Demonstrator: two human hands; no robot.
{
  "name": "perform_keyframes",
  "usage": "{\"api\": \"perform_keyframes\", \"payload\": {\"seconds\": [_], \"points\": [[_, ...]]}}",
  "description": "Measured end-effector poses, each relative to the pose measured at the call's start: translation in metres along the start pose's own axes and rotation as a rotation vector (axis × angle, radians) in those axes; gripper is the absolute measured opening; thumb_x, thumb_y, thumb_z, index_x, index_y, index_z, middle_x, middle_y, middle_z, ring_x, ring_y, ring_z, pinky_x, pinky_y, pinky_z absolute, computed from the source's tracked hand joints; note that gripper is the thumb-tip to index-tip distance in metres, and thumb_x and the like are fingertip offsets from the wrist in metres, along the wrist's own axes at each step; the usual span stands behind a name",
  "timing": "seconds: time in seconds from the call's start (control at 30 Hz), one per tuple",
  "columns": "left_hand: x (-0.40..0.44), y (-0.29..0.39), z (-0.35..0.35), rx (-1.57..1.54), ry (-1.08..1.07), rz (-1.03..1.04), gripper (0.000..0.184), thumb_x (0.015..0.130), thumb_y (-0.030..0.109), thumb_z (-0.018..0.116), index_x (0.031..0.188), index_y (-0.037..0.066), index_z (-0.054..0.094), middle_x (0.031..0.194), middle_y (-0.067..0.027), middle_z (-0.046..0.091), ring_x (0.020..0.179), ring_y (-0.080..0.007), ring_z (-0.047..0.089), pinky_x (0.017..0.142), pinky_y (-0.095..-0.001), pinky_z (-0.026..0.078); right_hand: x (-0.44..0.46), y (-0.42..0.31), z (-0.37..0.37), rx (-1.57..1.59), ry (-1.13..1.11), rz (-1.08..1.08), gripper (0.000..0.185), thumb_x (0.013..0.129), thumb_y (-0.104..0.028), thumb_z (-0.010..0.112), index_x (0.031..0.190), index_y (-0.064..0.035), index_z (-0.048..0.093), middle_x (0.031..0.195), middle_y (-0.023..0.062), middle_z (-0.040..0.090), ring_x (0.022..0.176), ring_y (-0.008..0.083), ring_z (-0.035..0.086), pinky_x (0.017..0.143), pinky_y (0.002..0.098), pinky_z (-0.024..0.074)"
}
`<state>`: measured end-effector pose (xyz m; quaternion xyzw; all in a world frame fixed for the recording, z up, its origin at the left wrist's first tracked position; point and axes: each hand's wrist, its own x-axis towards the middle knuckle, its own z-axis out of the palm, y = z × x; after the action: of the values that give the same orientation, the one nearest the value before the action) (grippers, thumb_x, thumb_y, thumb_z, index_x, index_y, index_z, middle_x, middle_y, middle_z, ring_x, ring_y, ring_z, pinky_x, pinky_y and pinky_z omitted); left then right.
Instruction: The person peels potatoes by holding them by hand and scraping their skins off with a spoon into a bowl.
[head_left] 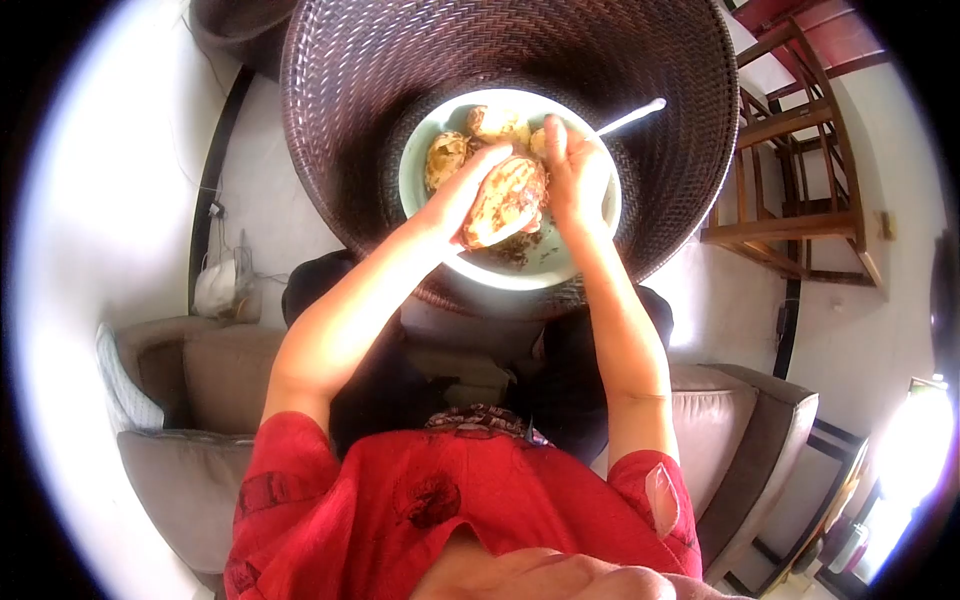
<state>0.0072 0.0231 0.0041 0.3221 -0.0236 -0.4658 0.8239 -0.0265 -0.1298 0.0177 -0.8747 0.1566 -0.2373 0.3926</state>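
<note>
A large potato [507, 200] with patchy, browned skin lies tilted in my left hand [458, 200], whose fingers are wrapped round it. My right hand [580, 178] is close against the potato's right side, thumb stretched upward and apart; its other fingers are partly hidden. Both hands are over a pale green bowl [412, 150]. Inside the bowl, more browned potatoes [447, 158] lie along the far and left side. Dark scraps of peel [515, 252] are scattered on the near part of its bottom.
A metal handle [635, 115] sticks out over the bowl's right rim. The bowl sits within a big dark woven basket [510, 45] between my knees. A wooden chair [800, 170] stands to the right, and a grey-brown sofa [215, 375] is around me.
</note>
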Motion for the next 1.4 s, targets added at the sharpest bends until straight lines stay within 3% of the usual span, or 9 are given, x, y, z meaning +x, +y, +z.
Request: {"api": "perform_keyframes", "payload": {"seconds": [0.13, 0.27, 0.53, 0.67, 0.77, 0.87, 0.97, 1.2, 1.4], "points": [[-0.005, 0.000, 0.009, -0.015, 0.002, -0.008, 0.043, 0.098, 0.039, 0.043, 0.118, 0.002, 0.053, 0.102, -0.0136, 0.065, 0.080, -0.0233, 0.068, 0.066, -0.0369, 0.060, -0.002, -0.012, -0.016, 0.251, 0.034, 0.084, 0.039, 0.097, -0.030, 0.052, 0.074, -0.0017, 0.067, 0.057, 0.0093, 0.063, 0.052, 0.0143, 0.059, 0.053, 0.0326, 0.0471], [0.006, 0.001, 0.006, 0.023, 0.373, -0.103, 0.044, 0.098, 0.041, 0.040, 0.117, 0.004, 0.054, 0.102, -0.0115, 0.064, 0.088, -0.0204, 0.067, 0.071, -0.0356, 0.058, -0.031, -0.029, -0.007, 0.132, -0.079, -0.483, 0.032, 0.090, -0.023, 0.060, 0.064, -0.0050, 0.065, 0.054, 0.0106, 0.060, 0.045, 0.0231, 0.059, 0.048, 0.0355, 0.0485], [0.002, -0.001, 0.007, 0.201, 0.248, -0.008, 0.042, 0.099, 0.043, 0.036, 0.118, 0.008, 0.051, 0.101, -0.0105, 0.063, 0.083, -0.0164, 0.066, 0.060, -0.0305, 0.059, 0.001, -0.009, -0.008, 0.024, -0.048, 0.060, 0.034, 0.091, -0.028, 0.060, 0.069, -0.0039, 0.069, 0.055, 0.0117, 0.061, 0.048, 0.0228, 0.061, 0.051, 0.0346, 0.0492], [0.011, -0.003, -0.001, 0.209, 0.356, -0.069, 0.049, 0.100, 0.042, 0.035, 0.132, 0.006, 0.045, 0.118, -0.0146, 0.059, 0.101, -0.0188, 0.063, 0.074, -0.0294, 0.058, -0.028, -0.020, 0.006, -0.079, -0.088, -0.414, 0.033, 0.089, -0.028, 0.060, 0.065, -0.0060, 0.066, 0.057, 0.0131, 0.060, 0.050, 0.0272, 0.061, 0.053, 0.0379, 0.0505], [0.004, -0.010, 0.001, 0.175, 0.233, 0.030, 0.043, 0.100, 0.039, 0.037, 0.117, 0.003, 0.052, 0.094, -0.0099, 0.064, 0.075, -0.0168, 0.066, 0.056, -0.0317, 0.058, -0.005, -0.012, 0.004, -0.110, -0.060, -0.146, 0.039, 0.092, -0.029, 0.058, 0.066, -0.0012, 0.065, 0.054, 0.0139, 0.058, 0.045, 0.0243, 0.057, 0.049, 0.0346, 0.0453], [0.002, -0.005, 0.005, 0.148, 0.220, -0.008, 0.041, 0.099, 0.038, 0.039, 0.117, 0.004, 0.052, 0.094, -0.0091, 0.064, 0.076, -0.0168, 0.066, 0.057, -0.0322, 0.058, 0.002, -0.011, -0.002, -0.082, -0.076, -0.089, 0.036, 0.091, -0.027, 0.059, 0.063, -0.0057, 0.065, 0.055, 0.0116, 0.060, 0.045, 0.0241, 0.058, 0.050, 0.0355, 0.0487], [0.011, -0.006, 0.002, -0.007, 0.308, -0.014, 0.039, 0.098, 0.037, 0.040, 0.115, 0.004, 0.054, 0.094, -0.0086, 0.065, 0.079, -0.0175, 0.066, 0.062, -0.0323, 0.059, -0.023, -0.024, 0.004, -0.047, -0.072, -0.540, 0.033, 0.091, -0.027, 0.059, 0.065, -0.0076, 0.065, 0.056, 0.0112, 0.060, 0.049, 0.0234, 0.061, 0.051, 0.0361, 0.0496], [-0.001, -0.002, 0.003, 0.088, 0.174, -0.019, 0.044, 0.100, 0.040, 0.032, 0.116, 0.005, 0.054, 0.096, -0.0086, 0.065, 0.080, -0.0168, 0.067, 0.059, -0.0319, 0.059, -0.006, -0.011, -0.005, 0.014, -0.027, -0.145, 0.037, 0.090, -0.027, 0.060, 0.060, -0.0056, 0.063, 0.054, 0.0127, 0.059, 0.049, 0.0262, 0.061, 0.052, 0.0367, 0.0490], [-0.003, -0.006, -0.003, 0.165, 0.123, -0.070, 0.044, 0.099, 0.042, 0.038, 0.114, 0.004, 0.054, 0.094, -0.0097, 0.066, 0.080, -0.0183, 0.068, 0.058, -0.0322, 0.060, 0.001, -0.001, 0.003, -0.253, 0.087, -0.348, 0.033, 0.088, -0.026, 0.062, 0.062, -0.0057, 0.064, 0.056, 0.0138, 0.059, 0.050, 0.0266, 0.061, 0.052, 0.0368, 0.0487]]}}
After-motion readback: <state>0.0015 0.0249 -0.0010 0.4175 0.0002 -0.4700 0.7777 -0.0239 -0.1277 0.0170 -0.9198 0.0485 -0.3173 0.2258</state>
